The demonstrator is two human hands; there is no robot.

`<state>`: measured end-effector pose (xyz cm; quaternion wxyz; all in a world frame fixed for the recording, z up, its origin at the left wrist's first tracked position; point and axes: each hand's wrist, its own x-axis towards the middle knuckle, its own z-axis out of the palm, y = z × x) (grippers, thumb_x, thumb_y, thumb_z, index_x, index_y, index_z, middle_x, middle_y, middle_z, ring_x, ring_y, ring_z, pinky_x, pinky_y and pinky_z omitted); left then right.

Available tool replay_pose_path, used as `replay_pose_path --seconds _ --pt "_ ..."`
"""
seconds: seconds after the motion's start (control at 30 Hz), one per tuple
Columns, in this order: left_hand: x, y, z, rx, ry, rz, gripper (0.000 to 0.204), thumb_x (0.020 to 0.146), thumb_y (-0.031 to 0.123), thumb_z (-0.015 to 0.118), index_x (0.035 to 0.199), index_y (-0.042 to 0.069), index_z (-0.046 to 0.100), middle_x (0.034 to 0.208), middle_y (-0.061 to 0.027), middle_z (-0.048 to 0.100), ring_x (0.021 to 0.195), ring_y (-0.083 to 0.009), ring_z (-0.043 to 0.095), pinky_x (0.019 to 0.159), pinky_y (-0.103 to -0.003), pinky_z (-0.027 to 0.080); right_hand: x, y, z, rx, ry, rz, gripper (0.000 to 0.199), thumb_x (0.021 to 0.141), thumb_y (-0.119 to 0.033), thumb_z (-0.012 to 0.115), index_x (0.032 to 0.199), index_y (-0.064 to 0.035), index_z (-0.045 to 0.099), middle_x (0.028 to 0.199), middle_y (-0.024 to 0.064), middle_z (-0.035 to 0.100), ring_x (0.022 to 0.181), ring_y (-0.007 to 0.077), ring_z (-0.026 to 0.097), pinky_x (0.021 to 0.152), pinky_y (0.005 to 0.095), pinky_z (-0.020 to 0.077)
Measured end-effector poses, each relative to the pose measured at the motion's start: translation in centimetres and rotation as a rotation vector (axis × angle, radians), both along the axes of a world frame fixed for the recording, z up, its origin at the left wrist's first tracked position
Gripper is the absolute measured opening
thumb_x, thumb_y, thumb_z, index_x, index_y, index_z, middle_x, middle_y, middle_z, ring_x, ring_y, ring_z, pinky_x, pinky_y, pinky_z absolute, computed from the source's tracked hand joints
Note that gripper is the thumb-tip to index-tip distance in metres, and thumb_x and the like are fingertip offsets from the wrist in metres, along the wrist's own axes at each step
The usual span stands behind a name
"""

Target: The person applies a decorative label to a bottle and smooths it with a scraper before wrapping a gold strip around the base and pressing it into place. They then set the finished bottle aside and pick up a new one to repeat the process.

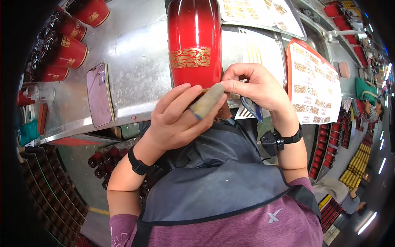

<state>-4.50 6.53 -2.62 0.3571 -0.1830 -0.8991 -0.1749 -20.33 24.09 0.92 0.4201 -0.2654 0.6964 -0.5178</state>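
Observation:
A glossy red jar (195,37), dark at its far end, lies on its side with its near end toward me. A gold scroll-patterned band (190,57) runs round it. My left hand (177,117) curls its fingers round the jar's near end; one finger wears a beige finger cot (207,101). My right hand (257,88) is closed in a pinch at the jar's near right edge, by the cot's tip. What it pinches is too small to tell. Below the hands shows a bit of brown cloth (223,112), and beneath my right hand a dark blue pointed piece (253,110).
A pink phone (100,94) lies on the metal table (131,61) to the left. Several red jars (72,51) stand at the far left. Gold-printed sheets (312,84) lie at the right, and a tray with another sheet (263,14) behind. Racks of jars (49,185) stand lower left.

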Motion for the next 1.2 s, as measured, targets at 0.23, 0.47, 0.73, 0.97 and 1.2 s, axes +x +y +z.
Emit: replay_pose_path --seconds 0.23,0.47,0.73,0.97,1.2 --pt "1.1 -0.8 0.6 0.056 -0.034 0.065 0.028 0.080 0.006 0.067 0.107 0.005 0.075 0.116 -0.0121 0.068 0.112 -0.0289 0.063 0.089 -0.038 0.058 -0.1 0.0 -0.2 0.033 0.022 -0.008 0.022 0.090 -0.022 0.074 0.081 -0.0022 0.072 0.064 -0.0025 0.061 0.062 0.0039 0.052 0.057 0.0220 0.0408" --pt "0.2 0.1 0.6 -0.063 -0.020 0.005 0.031 0.076 0.010 0.072 0.106 0.012 0.077 0.118 -0.0026 0.068 0.115 -0.0248 0.057 0.090 -0.037 0.055 0.3 0.1 -0.1 0.002 -0.057 -0.044 0.019 0.090 -0.020 0.075 0.083 -0.0029 0.072 0.066 -0.0037 0.061 0.062 0.0030 0.051 0.058 0.0211 0.0405" --pt "-2.4 -0.9 0.6 0.252 -0.084 0.238 0.069 0.074 0.019 0.082 0.137 0.008 0.058 0.140 -0.0111 0.056 0.129 -0.0353 0.050 0.107 -0.043 0.043 1.6 1.0 2.6 -0.011 0.050 -0.127 0.015 0.088 -0.016 0.076 0.085 -0.0030 0.071 0.067 -0.0061 0.059 0.064 0.0015 0.048 0.059 0.0204 0.0397" --pt "-2.2 -0.9 0.1 0.305 -0.104 0.222 0.073 0.073 0.019 0.082 0.140 0.008 0.055 0.142 -0.0125 0.054 0.132 -0.0369 0.048 0.108 -0.044 0.042 1.5 1.5 2.9 -0.006 0.066 -0.123 0.014 0.088 -0.015 0.075 0.085 -0.0022 0.070 0.067 -0.0064 0.058 0.064 0.0014 0.048 0.060 0.0206 0.0400" --pt "-2.2 -0.7 -0.1 0.359 -0.109 0.219 0.075 0.071 0.018 0.083 0.139 0.006 0.055 0.142 -0.0136 0.054 0.131 -0.0381 0.049 0.108 -0.045 0.042 1.1 1.0 1.9 0.039 0.091 -0.111 0.016 0.089 -0.019 0.075 0.084 -0.0038 0.071 0.065 -0.0060 0.058 0.062 0.0018 0.047 0.058 0.0210 0.0391"
